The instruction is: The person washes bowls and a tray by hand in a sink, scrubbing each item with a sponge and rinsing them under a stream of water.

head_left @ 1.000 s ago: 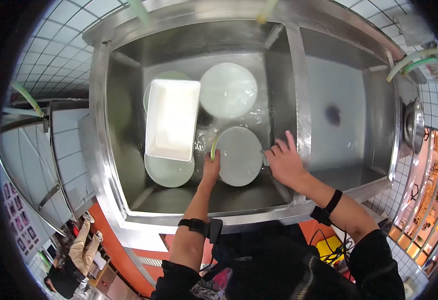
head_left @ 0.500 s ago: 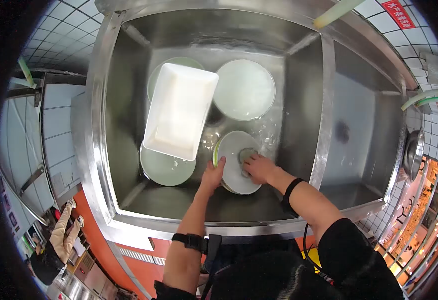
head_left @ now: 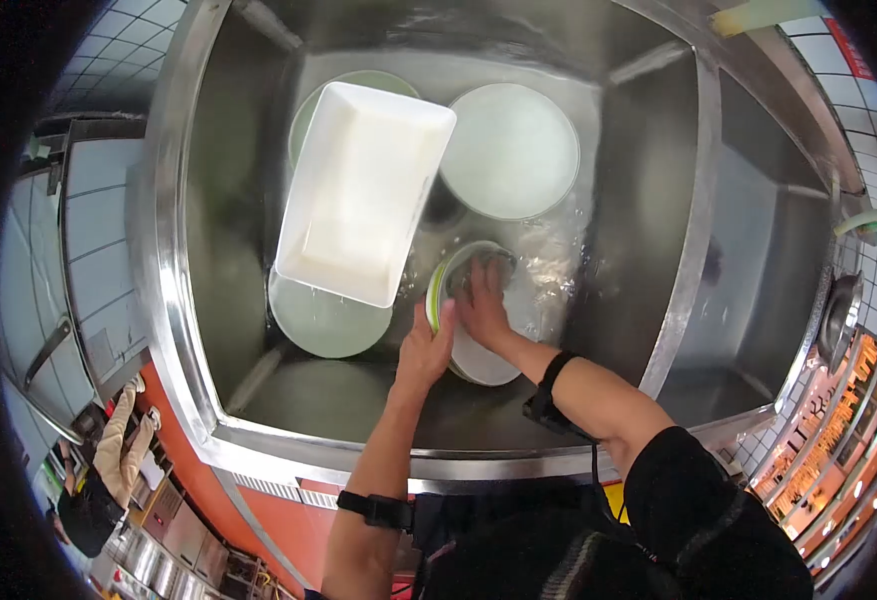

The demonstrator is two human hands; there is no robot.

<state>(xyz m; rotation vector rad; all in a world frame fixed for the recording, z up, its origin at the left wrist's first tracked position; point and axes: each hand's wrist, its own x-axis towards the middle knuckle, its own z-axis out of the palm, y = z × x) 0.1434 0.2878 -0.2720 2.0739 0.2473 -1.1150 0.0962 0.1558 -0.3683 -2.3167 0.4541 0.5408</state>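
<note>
A round white plate (head_left: 518, 318) with a green band on its edge stands tilted in the sink (head_left: 648, 190). Gripping its left rim is my left hand (head_left: 426, 345), thumb on the near face and fingers behind. My right hand (head_left: 482, 305) presses a grey-green scouring pad (head_left: 505, 262) against the upper part of the plate, fingers stretched over the pad and partly hiding it. To the left, a white rectangular tub (head_left: 363, 190) rests over two pale round plates, one lower left (head_left: 328, 325) and one upper left (head_left: 368, 80).
Another pale round plate (head_left: 513, 150) lies at the back of the sink, under shallow water. A steel divider (head_left: 693, 200) separates a second basin (head_left: 748, 250) on the right, with a hose (head_left: 868, 220) beyond. Far left, a person (head_left: 93, 510) is in the room.
My right hand has slid the pad up and left across the plate. The plate's green edge is tilted further toward me. The view has shifted, bringing the sink closer.
</note>
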